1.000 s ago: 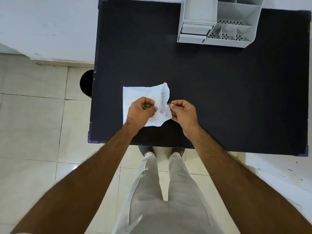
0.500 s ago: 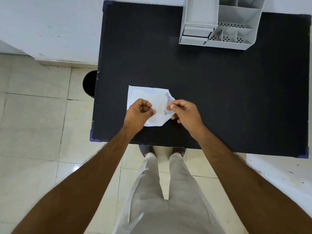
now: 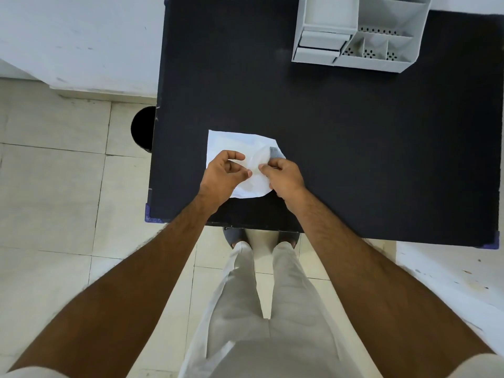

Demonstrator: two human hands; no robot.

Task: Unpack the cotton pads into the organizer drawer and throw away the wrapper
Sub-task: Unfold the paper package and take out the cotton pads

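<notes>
**Left hand lets go of the packet as the right keeps a pinch on its edge**

The fingers [image 3: 240, 155] of the left hand [image 3: 223, 173] are loosely curled and apart, grasping nothing; they hover just over the white cotton-pad packet [image 3: 231, 143]. The right hand [image 3: 283, 177] has thumb and forefinger pinched together on the packet's right edge, just below a small grey flap [image 3: 276, 152] that stands up from the wrapper. A rounded shape shows through the white film between the two hands, probably the stack of pads inside.

A second ago both hands were clenched on the wrapper, pulling at one spot with the film bunched up between them. Half a second ago the left had already slackened. Now the left is released and the packet lies flatter on the black table [image 3: 354, 132], near its front-left part. The tug appears finished, so the wrapper may be torn open, though I cannot tell for sure.

The grey organizer [image 3: 354, 31] sits well apart at the table's far edge, its two small drawers [image 3: 321, 46] at its left front. A dark round bin [image 3: 143, 128] stands on the floor just beside the table's left edge. No pads are out yet, so nearly the whole task remains.
</notes>
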